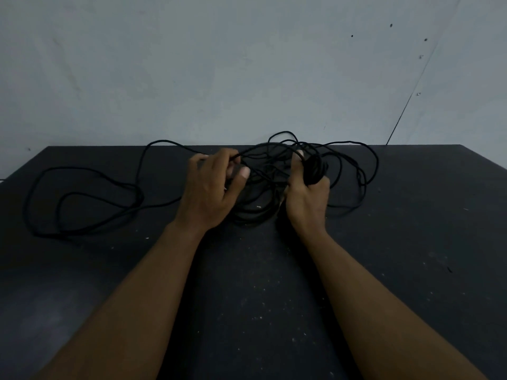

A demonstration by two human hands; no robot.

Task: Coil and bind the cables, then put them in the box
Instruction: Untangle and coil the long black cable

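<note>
A long black cable [82, 207] sprawls in loose loops over the far half of the dark table [274, 297], from the left side to a tangle at the back right. My right hand [307, 193] grips a tight bundle of coiled cable [315, 168], held upright above the tangle. My left hand [211, 187] pinches a single strand of the cable [252, 150] between fingers and thumb, just left of the bundle. The strand runs taut from that hand toward the bundle. No box is in view.
A pale grey wall [247, 64] rises right behind the table's far edge. Small white specks dot the table top. A thin dark line [406, 105] runs up the wall at the right.
</note>
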